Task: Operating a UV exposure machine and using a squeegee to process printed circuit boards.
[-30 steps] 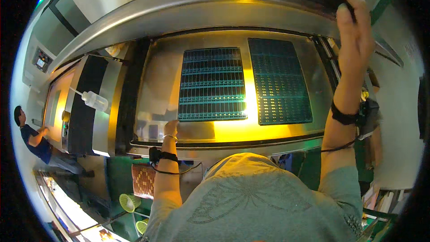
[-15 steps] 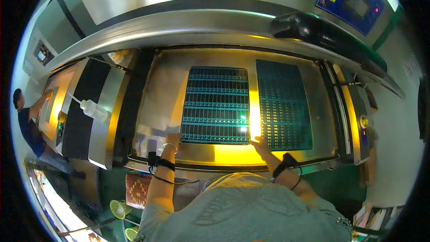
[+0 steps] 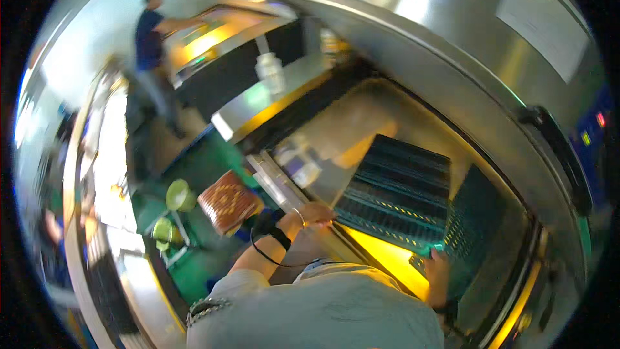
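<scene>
Brown cushion (image 3: 227, 202) is being seen left of centre. At lower centre, between closed fingers of the left hand (image 3: 315, 214), a panel (image 3: 397, 187) right of centre is being pinched; its lower right corner is being gripped by the right hand (image 3: 435, 273), fingers likewise closed.

Right of centre, a circuit-board panel (image 3: 397, 187) is showing dark teal and black stripes with rows of yellow dots; farther right, a second circuit-board panel (image 3: 481, 210) is showing dark green with yellow speckles. Left of centre, a cushion (image 3: 227, 201) is displaying a reddish-brown and tan pattern against green floor (image 3: 210, 158).
</scene>
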The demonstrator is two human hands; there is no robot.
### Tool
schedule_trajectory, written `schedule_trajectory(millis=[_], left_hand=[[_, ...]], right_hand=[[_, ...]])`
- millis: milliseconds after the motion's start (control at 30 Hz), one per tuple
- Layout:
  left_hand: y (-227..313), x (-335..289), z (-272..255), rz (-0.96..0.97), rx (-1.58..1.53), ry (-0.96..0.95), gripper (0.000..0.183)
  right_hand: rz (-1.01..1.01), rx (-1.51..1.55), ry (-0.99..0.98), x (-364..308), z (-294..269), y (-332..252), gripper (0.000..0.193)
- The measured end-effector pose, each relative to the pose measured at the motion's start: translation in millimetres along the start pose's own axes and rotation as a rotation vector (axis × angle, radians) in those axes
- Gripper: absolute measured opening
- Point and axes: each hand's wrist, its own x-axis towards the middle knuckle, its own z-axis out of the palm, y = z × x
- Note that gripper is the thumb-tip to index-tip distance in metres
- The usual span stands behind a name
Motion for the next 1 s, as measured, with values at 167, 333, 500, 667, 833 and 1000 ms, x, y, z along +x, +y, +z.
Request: schedule_trajectory(millis=[167, 333, 500, 667, 833, 1000], left_hand=[[15.9, -96.7, 78.7, -0.147, -0.629, 0.085, 0.025], [65.1, -170.9, 136.2, 0.136, -1.171, 0.451, 0.025], [62.3, -275.0, 194.3, 0.169, -1.184, 0.981, 0.03], [-28.6, -401.1, 242.9, 0.294, -1.24, 1.618, 0.038], [-80.5, -516.9, 236.5, 0.617, -1.229, 1.976, 0.037], [-140.8, -644.7, 217.5, 0.7, -1.217, 2.164, 0.037]], right_hand=[[0.126, 0.526, -0.174, -20.4, -44.1, -24.7, 0.024], [0.069, 1.066, -0.534, 14.5, -30.4, -8.4, 0.045], [0.142, 1.299, -0.705, 34.6, -8.4, -52.3, 0.048], [0.107, 1.189, -0.697, 15.6, 3.9, -88.3, 0.043], [0.22, 1.225, -0.809, -16.3, 33.4, -94.3, 0.042], [0.358, 1.186, -0.805, -39.0, 54.1, -116.7, 0.035]])
